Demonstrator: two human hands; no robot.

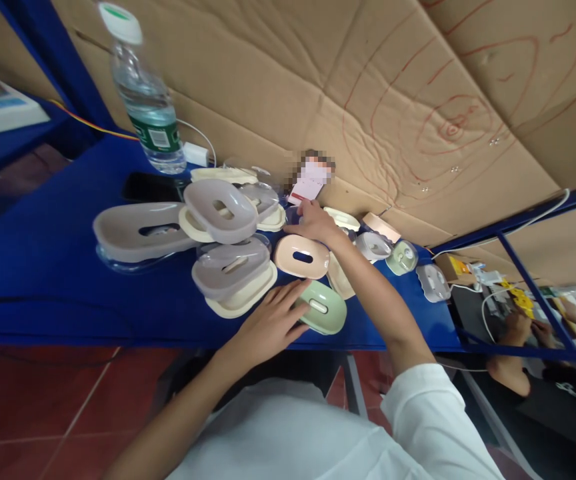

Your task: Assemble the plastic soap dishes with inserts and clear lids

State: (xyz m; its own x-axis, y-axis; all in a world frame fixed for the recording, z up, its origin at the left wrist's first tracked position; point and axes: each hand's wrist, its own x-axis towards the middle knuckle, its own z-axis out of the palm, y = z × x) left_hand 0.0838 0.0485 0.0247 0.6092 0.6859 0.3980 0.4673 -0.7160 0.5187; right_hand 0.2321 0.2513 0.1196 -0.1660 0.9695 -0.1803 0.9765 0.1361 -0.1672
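Near the table's front edge, my left hand (269, 325) lies with its fingers spread over the left end of a green soap dish (332, 313). Beside it, a grey soap dish (213, 277) rests on a cream soap dish (243, 300). My right hand (319, 223) reaches behind a peach soap dish (288, 255). Its fingers are apart around a small clear plastic piece (293, 215), partly hidden by them; no firm grip shows. More grey soap dishes (118, 227) lie to the left, some stacked on cream ones with clear plastic trays.
A water bottle (161, 137) stands at the back left near a black phone (148, 187) and a white charger (196, 155). Cardboard (278, 80) lines the back. Several dishes, including another green one (402, 259), sit rightward. A co-worker's hands (518, 327) show beyond the blue frame.
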